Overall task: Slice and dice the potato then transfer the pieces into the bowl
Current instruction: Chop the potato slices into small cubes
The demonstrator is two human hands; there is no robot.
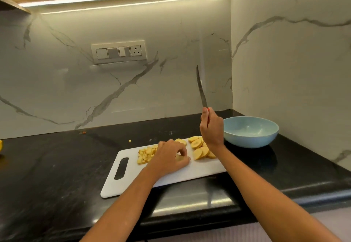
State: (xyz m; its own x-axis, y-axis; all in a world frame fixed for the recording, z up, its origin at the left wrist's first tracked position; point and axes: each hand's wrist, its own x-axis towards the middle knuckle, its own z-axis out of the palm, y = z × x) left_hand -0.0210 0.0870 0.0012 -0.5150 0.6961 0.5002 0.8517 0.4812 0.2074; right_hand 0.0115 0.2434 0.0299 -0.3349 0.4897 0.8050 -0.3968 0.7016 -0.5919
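Nearest you, the white cutting board (190, 173) lies on the dark counter (57, 165). Your left hand (171, 158) rests on it with fingers curled, pinching what appears to be one potato piece; the piece itself is mostly hidden. Just left of that hand sits the diced pile (146, 155). To its right, the slices (199, 147) lie uncut, overlapping. Your right hand (211, 127) grips the knife (201, 89), raised clear of the board with its blade pointing up. Beyond, the blue bowl (250, 131) holds nothing. Assessment: slicing complete, dicing partly done, transfer not begun.
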